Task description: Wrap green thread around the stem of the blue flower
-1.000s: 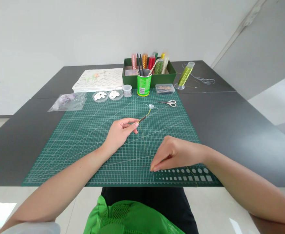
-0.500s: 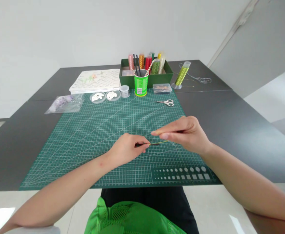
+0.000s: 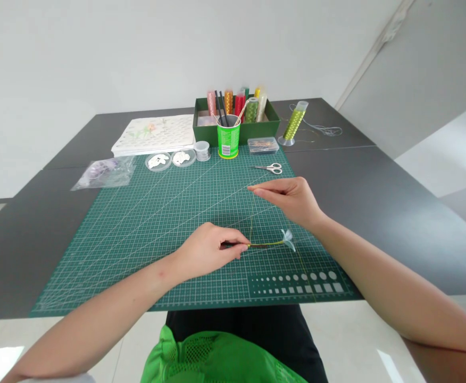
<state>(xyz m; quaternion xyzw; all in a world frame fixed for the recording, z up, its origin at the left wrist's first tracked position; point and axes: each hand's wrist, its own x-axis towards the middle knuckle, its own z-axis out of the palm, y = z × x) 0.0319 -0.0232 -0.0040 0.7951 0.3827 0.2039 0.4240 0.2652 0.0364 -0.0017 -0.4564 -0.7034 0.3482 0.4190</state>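
Observation:
My left hand (image 3: 211, 249) is closed in a pinch on a thin wire stem (image 3: 267, 244) that is wrapped in yellow-green thread and ends in a small pale petal (image 3: 288, 239) on the right. The stem lies level just above the green cutting mat (image 3: 137, 223). My right hand (image 3: 291, 198) is farther back, its fingertips pinched on a fine thread (image 3: 252, 218) that runs down to the stem near my left fingertips.
At the back of the mat stand a green can of sticks (image 3: 227, 139), a green box of thread spools (image 3: 236, 118), a clear pin box (image 3: 262, 144), scissors (image 3: 271, 168), a yellow-green spool (image 3: 293, 125), two dishes of white petals (image 3: 171, 159), a plastic bag (image 3: 104, 171) and a white patterned sheet (image 3: 155, 133).
My left hand drew the stem nearer and turned it level, petal to the right. My right hand rose from the mat's front edge and pulled the thread up and back from the stem.

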